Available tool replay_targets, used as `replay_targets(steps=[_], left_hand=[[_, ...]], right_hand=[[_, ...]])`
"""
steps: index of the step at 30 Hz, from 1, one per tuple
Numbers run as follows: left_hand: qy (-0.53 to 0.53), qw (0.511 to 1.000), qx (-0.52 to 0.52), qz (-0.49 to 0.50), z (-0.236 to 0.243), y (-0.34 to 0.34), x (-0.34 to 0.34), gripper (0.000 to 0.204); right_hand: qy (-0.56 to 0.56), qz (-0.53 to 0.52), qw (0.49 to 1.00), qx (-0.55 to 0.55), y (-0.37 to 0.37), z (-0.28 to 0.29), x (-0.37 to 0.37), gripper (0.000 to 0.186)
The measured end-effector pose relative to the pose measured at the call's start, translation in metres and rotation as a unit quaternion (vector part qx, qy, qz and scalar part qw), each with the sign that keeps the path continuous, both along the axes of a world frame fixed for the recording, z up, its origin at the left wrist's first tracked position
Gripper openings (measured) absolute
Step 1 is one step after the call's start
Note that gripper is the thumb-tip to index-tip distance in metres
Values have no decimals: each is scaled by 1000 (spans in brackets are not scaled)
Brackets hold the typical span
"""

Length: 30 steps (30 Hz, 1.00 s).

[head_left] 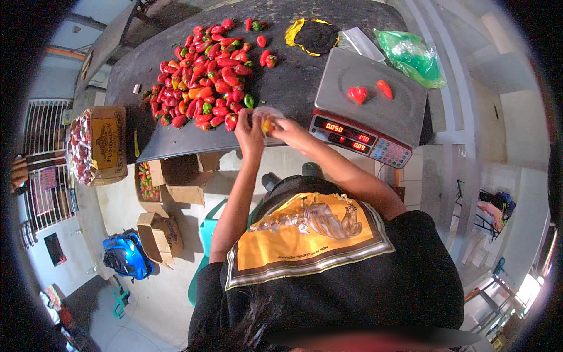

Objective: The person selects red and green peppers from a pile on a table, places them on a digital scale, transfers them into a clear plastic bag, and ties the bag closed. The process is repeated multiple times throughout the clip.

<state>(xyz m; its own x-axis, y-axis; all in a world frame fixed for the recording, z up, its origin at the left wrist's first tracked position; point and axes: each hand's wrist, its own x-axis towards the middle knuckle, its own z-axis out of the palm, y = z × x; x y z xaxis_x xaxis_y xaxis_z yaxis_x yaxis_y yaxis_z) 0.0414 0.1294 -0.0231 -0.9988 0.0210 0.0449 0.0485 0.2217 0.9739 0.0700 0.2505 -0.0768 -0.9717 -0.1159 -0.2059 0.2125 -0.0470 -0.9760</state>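
Observation:
A small clear plastic bag [270, 111] is pinched between my two hands at the table's near edge. Something yellow-orange, apparently a pepper [267, 126], shows at the bag beside my right fingers. My left hand [250, 134] grips the bag's left side with its fingers closed. From the other side my right hand [288, 132] closes on it. Just beyond my left hand spreads a big heap of red peppers [202, 76], some orange or green. Two red peppers, one squat [357, 94] and one long [384, 89], lie on the steel pan of a digital scale [334, 76] to the right.
Behind the scale lie a green plastic bag [410, 56], a stack of clear bags [362, 44] and a black-and-yellow cloth [311, 36]. A filled carton [108, 144] stands at the table's left. Open cardboard boxes [185, 176] and a blue backpack [127, 256] are on the floor.

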Motion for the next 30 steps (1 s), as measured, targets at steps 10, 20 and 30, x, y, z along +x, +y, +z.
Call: replay_targets(steps=[10, 20, 30], left_hand=[[-16, 1000, 15, 16, 7, -21, -8, 14], [19, 996, -89, -11, 30, -14, 2, 13], [71, 993, -88, -13, 27, -19, 0, 9]], right_hand=[[152, -138, 765, 610, 184, 32, 38, 44], [-11, 115, 990, -76, 22, 41, -3, 32], [177, -12, 981, 79, -22, -14, -32, 35]])
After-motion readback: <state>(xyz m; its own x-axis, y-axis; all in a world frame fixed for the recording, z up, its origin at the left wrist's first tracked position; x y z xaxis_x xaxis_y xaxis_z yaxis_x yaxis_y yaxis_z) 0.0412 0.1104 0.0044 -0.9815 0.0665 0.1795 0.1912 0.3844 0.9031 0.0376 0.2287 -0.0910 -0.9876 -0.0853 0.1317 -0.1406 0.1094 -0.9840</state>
